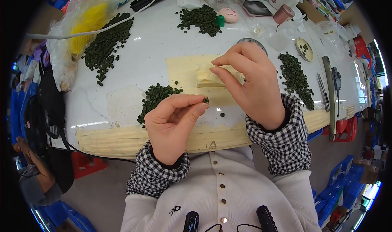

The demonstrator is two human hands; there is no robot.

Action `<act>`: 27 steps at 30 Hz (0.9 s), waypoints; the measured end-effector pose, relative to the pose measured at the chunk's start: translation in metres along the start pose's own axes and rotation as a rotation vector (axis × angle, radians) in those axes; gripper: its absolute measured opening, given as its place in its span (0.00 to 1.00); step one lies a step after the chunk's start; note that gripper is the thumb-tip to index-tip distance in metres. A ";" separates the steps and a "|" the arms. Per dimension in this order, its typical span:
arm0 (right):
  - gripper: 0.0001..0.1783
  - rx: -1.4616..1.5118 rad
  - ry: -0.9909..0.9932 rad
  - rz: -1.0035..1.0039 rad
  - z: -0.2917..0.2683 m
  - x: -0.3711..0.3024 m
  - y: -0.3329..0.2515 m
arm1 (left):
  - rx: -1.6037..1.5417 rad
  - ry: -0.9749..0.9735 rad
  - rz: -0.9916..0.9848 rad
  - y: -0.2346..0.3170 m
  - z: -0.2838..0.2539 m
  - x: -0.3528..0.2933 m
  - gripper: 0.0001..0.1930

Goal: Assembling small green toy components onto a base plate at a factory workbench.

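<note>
My left hand point(169, 122) pinches a small dark green part point(206, 100) between thumb and forefinger, above the front of the table. Farther back and to the right, my right hand point(255, 79) also holds thumb and forefinger pressed together; anything between those tips is too small to make out. Below it sits a pale yellow, tape-covered block point(204, 77), partly hidden by the hand, on a yellowish patch point(179, 66) of the tabletop. A heap of the same small green parts point(157, 98) lies just beyond my left hand. One loose dark piece point(222, 115) rests between my wrists.
More green heaps lie at the far left point(108, 44), back point(200, 19) and right point(295, 79). Around them are a shallow dish point(304, 49), tweezers point(322, 89), a pink thread spool point(284, 14) and a white cable point(102, 29). Yellow tape point(110, 140) covers the front edge.
</note>
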State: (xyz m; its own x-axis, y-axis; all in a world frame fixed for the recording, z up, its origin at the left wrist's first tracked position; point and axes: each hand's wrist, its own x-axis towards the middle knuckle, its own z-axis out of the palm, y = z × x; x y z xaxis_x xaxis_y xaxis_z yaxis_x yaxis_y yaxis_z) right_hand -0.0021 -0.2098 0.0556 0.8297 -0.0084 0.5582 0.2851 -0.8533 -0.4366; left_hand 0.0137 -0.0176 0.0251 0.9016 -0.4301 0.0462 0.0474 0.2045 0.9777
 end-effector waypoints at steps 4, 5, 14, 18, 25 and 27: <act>0.07 0.003 0.044 -0.024 0.000 -0.002 0.002 | 0.003 -0.017 0.017 -0.001 -0.001 -0.001 0.09; 0.06 0.006 0.064 -0.034 -0.002 -0.002 0.001 | 0.001 -0.019 0.016 -0.001 0.000 -0.001 0.09; 0.07 0.546 -0.005 -0.014 -0.016 -0.010 -0.018 | -0.019 -0.026 0.008 -0.002 -0.002 0.000 0.09; 0.05 0.689 -0.026 0.074 -0.002 -0.014 -0.020 | -0.009 -0.036 0.020 -0.003 -0.003 0.000 0.09; 0.09 0.624 -0.158 0.107 -0.011 -0.013 -0.023 | -0.018 -0.035 0.024 -0.003 -0.003 0.000 0.09; 0.09 0.601 -0.159 0.097 -0.011 -0.013 -0.023 | -0.013 -0.033 0.027 -0.003 -0.002 0.000 0.09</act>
State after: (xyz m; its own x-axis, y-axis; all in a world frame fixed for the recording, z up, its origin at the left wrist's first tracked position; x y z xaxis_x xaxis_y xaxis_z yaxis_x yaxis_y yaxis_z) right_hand -0.0247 -0.1954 0.0665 0.9135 0.0458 0.4043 0.3863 -0.4101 -0.8262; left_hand 0.0146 -0.0161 0.0221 0.8880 -0.4529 0.0794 0.0292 0.2278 0.9733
